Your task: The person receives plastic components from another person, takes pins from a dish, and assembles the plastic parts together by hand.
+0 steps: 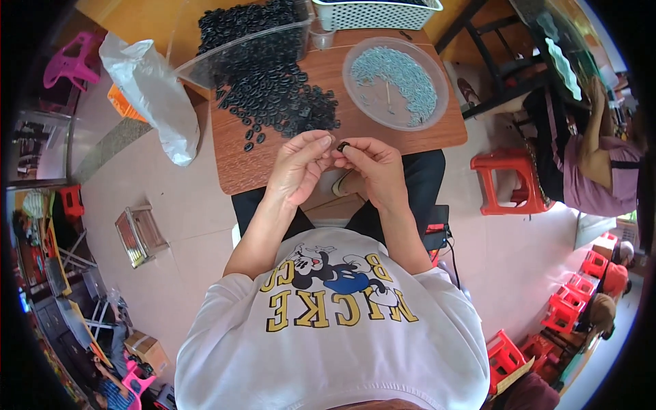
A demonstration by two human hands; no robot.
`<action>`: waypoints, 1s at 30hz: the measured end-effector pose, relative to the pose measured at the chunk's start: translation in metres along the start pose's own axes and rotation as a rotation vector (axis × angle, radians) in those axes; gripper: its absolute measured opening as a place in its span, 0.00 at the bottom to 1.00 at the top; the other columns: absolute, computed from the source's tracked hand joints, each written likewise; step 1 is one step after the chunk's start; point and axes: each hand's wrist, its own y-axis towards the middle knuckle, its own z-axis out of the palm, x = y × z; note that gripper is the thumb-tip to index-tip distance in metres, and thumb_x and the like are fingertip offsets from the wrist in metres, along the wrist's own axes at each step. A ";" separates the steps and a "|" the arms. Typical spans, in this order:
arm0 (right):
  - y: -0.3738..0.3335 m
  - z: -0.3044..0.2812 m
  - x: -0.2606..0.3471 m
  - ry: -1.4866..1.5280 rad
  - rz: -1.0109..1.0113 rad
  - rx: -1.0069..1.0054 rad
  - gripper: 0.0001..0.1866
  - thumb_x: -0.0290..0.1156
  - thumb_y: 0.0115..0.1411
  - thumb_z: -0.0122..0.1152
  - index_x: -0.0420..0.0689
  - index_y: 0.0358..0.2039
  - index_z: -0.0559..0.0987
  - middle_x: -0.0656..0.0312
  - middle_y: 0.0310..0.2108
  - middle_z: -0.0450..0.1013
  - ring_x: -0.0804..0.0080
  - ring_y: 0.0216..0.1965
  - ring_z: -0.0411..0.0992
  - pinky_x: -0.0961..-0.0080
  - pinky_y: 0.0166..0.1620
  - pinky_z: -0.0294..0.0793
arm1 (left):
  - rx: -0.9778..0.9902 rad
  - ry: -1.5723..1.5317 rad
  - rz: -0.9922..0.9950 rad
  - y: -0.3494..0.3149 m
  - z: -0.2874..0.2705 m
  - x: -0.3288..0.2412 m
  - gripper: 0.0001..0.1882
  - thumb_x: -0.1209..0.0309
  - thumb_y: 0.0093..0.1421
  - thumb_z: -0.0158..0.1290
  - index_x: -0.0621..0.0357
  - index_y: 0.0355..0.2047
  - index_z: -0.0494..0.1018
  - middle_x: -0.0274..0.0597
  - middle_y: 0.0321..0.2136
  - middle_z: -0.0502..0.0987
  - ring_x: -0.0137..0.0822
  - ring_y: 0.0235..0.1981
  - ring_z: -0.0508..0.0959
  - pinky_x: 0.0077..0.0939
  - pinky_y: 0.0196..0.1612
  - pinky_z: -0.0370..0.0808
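Observation:
Just above the table's near edge, my right hand [380,171] pinches a small black plastic piece [342,146] between thumb and fingers. Close beside it, my left hand [301,162] has thumb and forefinger pressed together; whatever lies between them is too small to make out. Past my left hand, a heap of black oval plastic pieces [263,92] spreads over the brown table [239,167]. A clear plastic bin [301,31] with more of them lies at the back left. To the right stands a round clear tub [441,113] of tiny pale blue pieces [410,78], with a thin stick [388,93] among them.
A clear cup [322,35] and a white basket [376,16] are at the back. A silvery sack [157,102] stands left of the table, a small wooden stool [139,234] on the floor. At right are a red stool [509,181] and a seated person [601,164].

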 end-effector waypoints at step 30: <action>-0.016 0.012 0.000 -0.299 -0.162 -0.069 0.11 0.20 0.53 0.61 0.38 0.39 0.80 0.65 0.27 0.75 0.85 0.26 0.68 0.89 0.30 0.67 | -0.034 0.079 0.052 -0.018 -0.005 0.004 0.12 0.81 0.54 0.55 0.64 0.41 0.73 0.44 0.33 0.79 0.28 0.32 0.77 0.18 0.38 0.75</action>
